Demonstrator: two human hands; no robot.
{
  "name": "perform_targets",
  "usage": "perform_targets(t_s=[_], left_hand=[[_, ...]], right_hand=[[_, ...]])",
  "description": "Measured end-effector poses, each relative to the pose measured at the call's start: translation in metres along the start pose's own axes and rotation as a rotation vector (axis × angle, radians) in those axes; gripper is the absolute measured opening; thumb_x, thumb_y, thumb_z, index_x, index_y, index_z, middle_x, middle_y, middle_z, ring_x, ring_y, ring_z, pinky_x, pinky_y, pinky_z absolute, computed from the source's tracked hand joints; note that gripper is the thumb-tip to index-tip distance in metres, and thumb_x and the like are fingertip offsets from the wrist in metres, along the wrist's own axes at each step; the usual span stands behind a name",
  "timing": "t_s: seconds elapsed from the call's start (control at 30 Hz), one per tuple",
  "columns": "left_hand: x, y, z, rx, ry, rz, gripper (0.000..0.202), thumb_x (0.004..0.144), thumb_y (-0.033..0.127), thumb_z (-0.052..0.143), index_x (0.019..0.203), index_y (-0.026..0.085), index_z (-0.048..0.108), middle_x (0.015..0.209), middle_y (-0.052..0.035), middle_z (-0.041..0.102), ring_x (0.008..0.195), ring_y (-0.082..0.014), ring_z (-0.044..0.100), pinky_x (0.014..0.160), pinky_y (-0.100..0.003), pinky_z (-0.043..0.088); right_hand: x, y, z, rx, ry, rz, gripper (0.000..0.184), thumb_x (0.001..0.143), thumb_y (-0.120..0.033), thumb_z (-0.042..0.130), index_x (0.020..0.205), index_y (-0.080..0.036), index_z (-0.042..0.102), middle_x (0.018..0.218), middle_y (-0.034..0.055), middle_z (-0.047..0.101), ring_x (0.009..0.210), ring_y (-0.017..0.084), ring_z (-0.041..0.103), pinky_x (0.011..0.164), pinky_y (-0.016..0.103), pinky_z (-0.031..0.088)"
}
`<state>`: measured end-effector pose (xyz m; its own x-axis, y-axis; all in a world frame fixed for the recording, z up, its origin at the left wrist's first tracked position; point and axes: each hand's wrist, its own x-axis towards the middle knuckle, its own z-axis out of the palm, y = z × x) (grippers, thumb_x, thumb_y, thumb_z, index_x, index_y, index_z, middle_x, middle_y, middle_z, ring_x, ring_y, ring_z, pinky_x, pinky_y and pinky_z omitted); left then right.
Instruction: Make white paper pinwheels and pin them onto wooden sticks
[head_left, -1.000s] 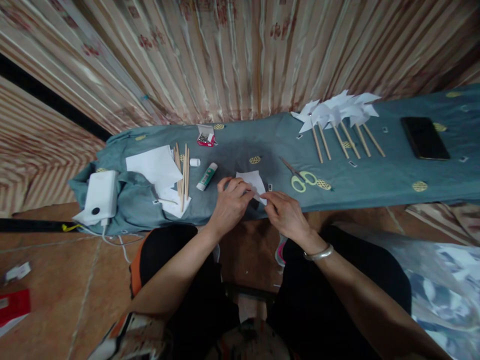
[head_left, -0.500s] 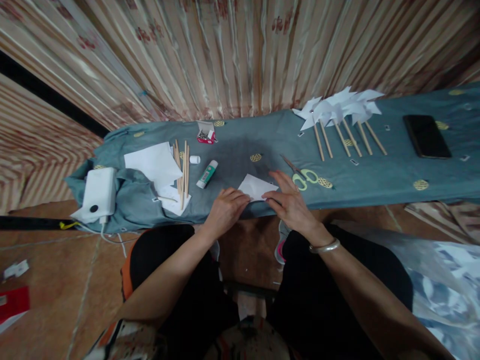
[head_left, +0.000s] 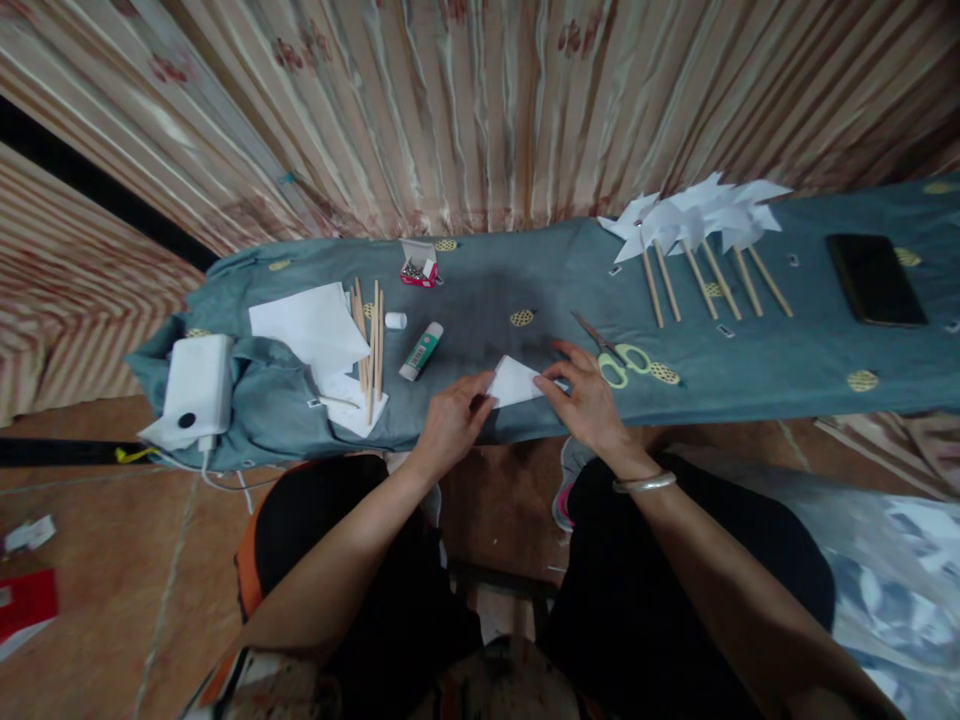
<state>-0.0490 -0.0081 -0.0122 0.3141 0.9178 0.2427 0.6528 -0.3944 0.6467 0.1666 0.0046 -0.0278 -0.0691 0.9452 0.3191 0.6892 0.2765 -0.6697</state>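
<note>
A small folded white paper (head_left: pixel 516 382) rests near the front edge of the cloth-covered table, between my two hands. My left hand (head_left: pixel 453 418) pinches its left corner between thumb and fingers. On the other side, my right hand (head_left: pixel 586 402) grips the right edge, thumb below and fingers curled over. Scissors (head_left: pixel 619 362) with light green handles lie just right of my right hand, blades toward the back. A green and white glue stick (head_left: pixel 421 350) lies uncapped beyond my left hand, its white cap (head_left: pixel 395 320) close by.
White paper pinwheels (head_left: pixel 697 215) on wooden sticks lie at the back right, near a black phone (head_left: pixel 876 280). Loose wooden sticks (head_left: pixel 377 345) and paper sheets (head_left: pixel 307 325) are at left, beside a white device (head_left: pixel 199 385) with a cable. A small box of pins (head_left: pixel 418 268) stands behind.
The paper's outline has become smaller and more triangular between my hands. My left hand has shifted its grip to the left corner. The view has shifted slightly.
</note>
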Motion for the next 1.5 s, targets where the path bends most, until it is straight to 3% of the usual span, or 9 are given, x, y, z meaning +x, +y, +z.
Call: perform_targets(t_s=[0.1,0.2,0.27,0.4,0.57,0.8,1.2,1.4,1.5], left_hand=[[0.001,0.002,-0.003,0.024,-0.001,0.009,0.027,0.094,0.023,0.055,0.119,0.015,0.061,0.098,-0.0079,0.069,0.083,-0.0183,0.067,0.078,-0.032,0.055],[-0.001,0.007,-0.005,0.15,0.012,0.128,0.031,0.096,0.023,0.051,0.125,0.015,0.058,0.121,-0.0144,0.065,0.108,-0.0245,0.062,0.09,-0.041,0.052],[-0.004,0.011,-0.003,0.238,-0.028,0.223,0.034,0.097,0.021,0.046,0.131,0.017,0.054,0.134,-0.0156,0.059,0.123,-0.0275,0.054,0.096,-0.046,0.048],[-0.011,0.016,0.005,0.299,-0.138,0.314,0.041,0.1,0.02,0.039,0.14,0.015,0.045,0.143,-0.0163,0.054,0.136,-0.0258,0.045,0.104,-0.047,0.042],[-0.014,0.012,0.011,0.344,-0.177,0.302,0.043,0.099,0.022,0.042,0.139,0.007,0.045,0.145,-0.0191,0.051,0.138,-0.0272,0.044,0.11,-0.046,0.039],[-0.013,0.01,0.011,0.328,-0.222,0.249,0.044,0.099,0.025,0.042,0.141,0.012,0.044,0.146,-0.0175,0.051,0.14,-0.026,0.043,0.112,-0.046,0.038],[-0.015,0.01,0.013,0.377,-0.218,0.265,0.046,0.098,0.029,0.046,0.14,0.009,0.046,0.147,-0.018,0.051,0.14,-0.0271,0.042,0.113,-0.045,0.037],[-0.017,0.01,0.015,0.421,-0.233,0.273,0.052,0.097,0.03,0.048,0.143,0.007,0.042,0.151,-0.0187,0.045,0.143,-0.0278,0.039,0.116,-0.045,0.033],[-0.018,0.009,0.016,0.428,-0.236,0.278,0.052,0.097,0.028,0.049,0.144,0.007,0.042,0.151,-0.0186,0.045,0.144,-0.027,0.037,0.116,-0.045,0.033]], right_hand=[[0.0,0.0,0.002,-0.031,0.016,0.001,0.026,0.089,-0.042,0.058,0.075,-0.022,0.066,0.129,0.0141,0.062,0.127,0.032,0.053,0.107,0.056,0.041],[0.0,-0.001,0.004,-0.051,0.023,0.003,0.022,0.088,-0.039,0.06,0.075,-0.023,0.066,0.128,0.0128,0.063,0.126,0.032,0.053,0.106,0.056,0.042],[0.0,-0.002,0.005,-0.06,0.026,0.005,0.02,0.088,-0.037,0.06,0.075,-0.023,0.065,0.128,0.0127,0.063,0.126,0.032,0.053,0.106,0.056,0.042],[0.001,-0.003,0.006,-0.07,0.033,0.001,0.018,0.087,-0.034,0.061,0.075,-0.022,0.065,0.127,0.0147,0.063,0.126,0.032,0.053,0.107,0.053,0.043],[0.002,-0.004,0.007,-0.067,0.039,0.02,0.017,0.086,-0.033,0.061,0.073,-0.022,0.063,0.127,0.0154,0.063,0.125,0.032,0.053,0.107,0.053,0.042],[0.002,-0.004,0.007,-0.045,0.025,0.045,0.016,0.086,-0.032,0.061,0.074,-0.022,0.063,0.129,0.0128,0.062,0.127,0.032,0.052,0.108,0.054,0.04],[0.002,-0.007,0.007,-0.103,0.024,0.024,0.013,0.087,-0.029,0.061,0.076,-0.022,0.062,0.128,0.0156,0.062,0.127,0.032,0.051,0.109,0.05,0.04],[-0.001,-0.01,0.006,-0.083,-0.017,0.002,0.025,0.085,-0.045,0.064,0.089,-0.021,0.063,0.132,0.0182,0.058,0.131,0.035,0.047,0.108,0.054,0.039],[-0.004,-0.008,0.006,-0.083,-0.033,-0.012,0.027,0.087,-0.047,0.061,0.093,-0.02,0.062,0.135,0.0195,0.056,0.133,0.035,0.045,0.109,0.055,0.038]])
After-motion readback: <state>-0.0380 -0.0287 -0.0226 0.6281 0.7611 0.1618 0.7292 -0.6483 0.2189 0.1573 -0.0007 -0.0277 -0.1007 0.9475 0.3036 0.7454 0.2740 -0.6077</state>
